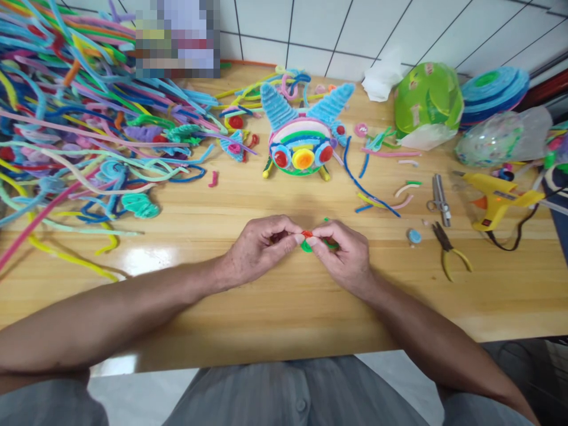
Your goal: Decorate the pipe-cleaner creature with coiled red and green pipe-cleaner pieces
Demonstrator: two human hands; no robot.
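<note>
Both hands meet over the middle of the table, fingertips almost touching. My left hand pinches one side of a small coil of red and green pipe cleaner. My right hand pinches its other side, and a green length shows among the right fingers. The fingers cover much of the piece. Behind the hands stands a pipe-cleaner figure with two blue pointed ears, a striped forehead, red round eyes and a yellow-orange nose. Small pipe-cleaner parts lie to its left, among them a blue piece with a pink centre.
A large heap of coloured pipe cleaners covers the left side. To the right lie scissors, yellow-handled pliers, a yellow glue gun with a cord and a blue disc. A green tissue pack stands behind, near the tiled wall.
</note>
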